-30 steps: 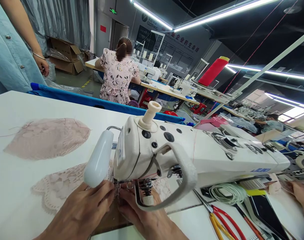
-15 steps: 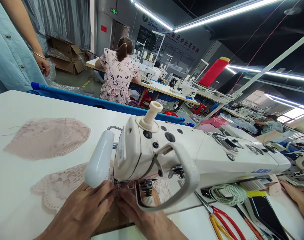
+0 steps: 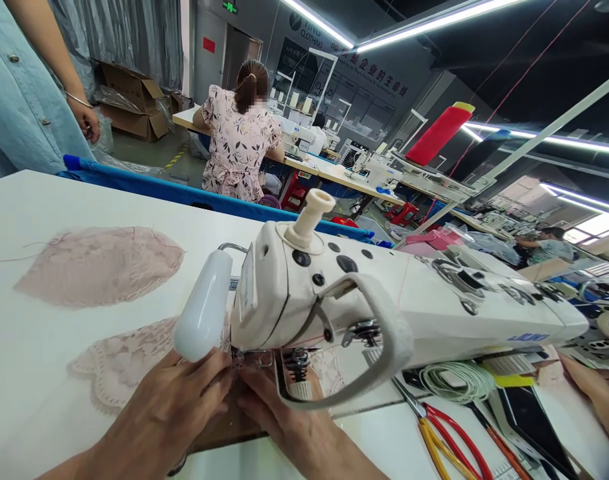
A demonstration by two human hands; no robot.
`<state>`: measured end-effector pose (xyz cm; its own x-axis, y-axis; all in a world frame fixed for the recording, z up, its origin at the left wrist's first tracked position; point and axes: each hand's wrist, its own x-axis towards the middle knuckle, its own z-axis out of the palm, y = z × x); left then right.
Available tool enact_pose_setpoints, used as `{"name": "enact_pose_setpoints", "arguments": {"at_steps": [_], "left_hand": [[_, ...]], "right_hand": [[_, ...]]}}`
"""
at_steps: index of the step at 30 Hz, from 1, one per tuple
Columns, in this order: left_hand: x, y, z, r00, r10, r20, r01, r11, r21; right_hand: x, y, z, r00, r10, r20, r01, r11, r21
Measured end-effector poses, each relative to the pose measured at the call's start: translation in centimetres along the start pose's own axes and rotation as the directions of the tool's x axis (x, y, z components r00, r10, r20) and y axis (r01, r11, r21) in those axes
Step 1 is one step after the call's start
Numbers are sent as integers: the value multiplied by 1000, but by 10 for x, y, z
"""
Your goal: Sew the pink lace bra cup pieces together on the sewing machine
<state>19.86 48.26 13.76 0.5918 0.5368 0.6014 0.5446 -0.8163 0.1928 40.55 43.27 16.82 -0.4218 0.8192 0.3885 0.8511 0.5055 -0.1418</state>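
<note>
A white sewing machine (image 3: pixel 434 313) reaches across from the right, its needle area mostly hidden behind the head. My left hand (image 3: pixel 169 400) is at the left of the needle, fingers bent and pressed together on pale pink lace fabric (image 3: pixel 129 363), which spreads out leftward over the table. Close on the other side, my right hand (image 3: pixel 284 407) has its fingers curled in at the same lace under the machine head; the machine partly covers them. A white bulb-shaped piece (image 3: pixel 204 307) hangs just above my left fingers. Another pink lace piece (image 3: pixel 101 267) lies flat farther back, with loose threads.
On the right lie red-and-yellow-handled scissors (image 3: pixel 449 433), a coil of pale cord (image 3: pixel 457 383) and a dark phone-like object (image 3: pixel 534 420). Another person's arm (image 3: pixel 594 393) shows at the right edge. A person in blue (image 3: pixel 24 100) stands at the left; another (image 3: pixel 241 147) sits ahead.
The camera view has shifted slightly. Both hands stay at the lace by the needle, with little visible movement of the fabric.
</note>
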Motion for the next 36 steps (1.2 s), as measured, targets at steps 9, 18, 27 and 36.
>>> {"name": "enact_pose_setpoints", "arguments": {"at_steps": [9,18,27,36], "left_hand": [[14,7,-11,998,17,-56,-18,1000,-14],[15,5,-9,997,21,-77,-21,1000,-3],[10,3,-7,999,3,-40,-6,997,-75],[-8,-1,9,999,36,-40,-39,997,-74]], "right_hand": [[6,-2,-6,999,-45,-23,45,999,18],[8,0,-12,999,-49,7,49,998,32],[13,-2,-13,998,-50,-39,50,999,-11],[16,-7,-6,950,-259,-173,262,965,-5]]}}
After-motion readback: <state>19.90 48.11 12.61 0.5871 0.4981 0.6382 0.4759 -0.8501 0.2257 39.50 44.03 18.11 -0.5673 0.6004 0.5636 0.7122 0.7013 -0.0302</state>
